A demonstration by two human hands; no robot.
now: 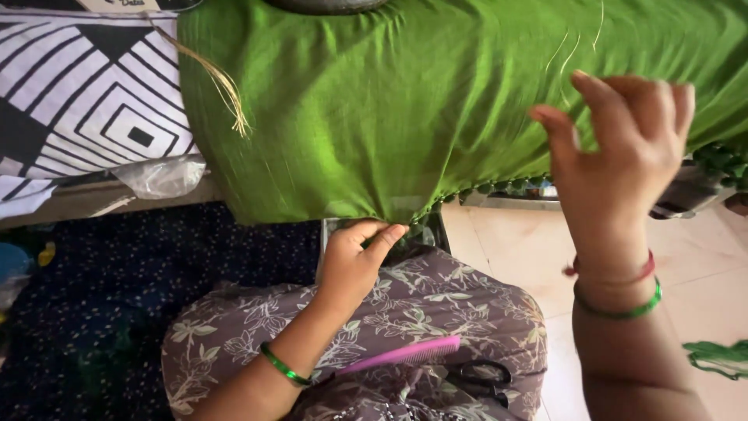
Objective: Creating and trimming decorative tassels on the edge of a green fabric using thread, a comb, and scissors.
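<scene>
Lower centre, a pink comb (405,355) lies on the lap; above it the left hand (354,261) pinches the hem of the green cloth (389,101), which looks light, soft and slippery, best gripped at that gathered edge; the right hand (623,148) hovers open at right

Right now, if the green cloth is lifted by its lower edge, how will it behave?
The green cloth probably stays floppy: it already gathers into folds where the left hand pinches it. It looks thin, so likely light. The tassels on its edge may swing or snag.
</scene>
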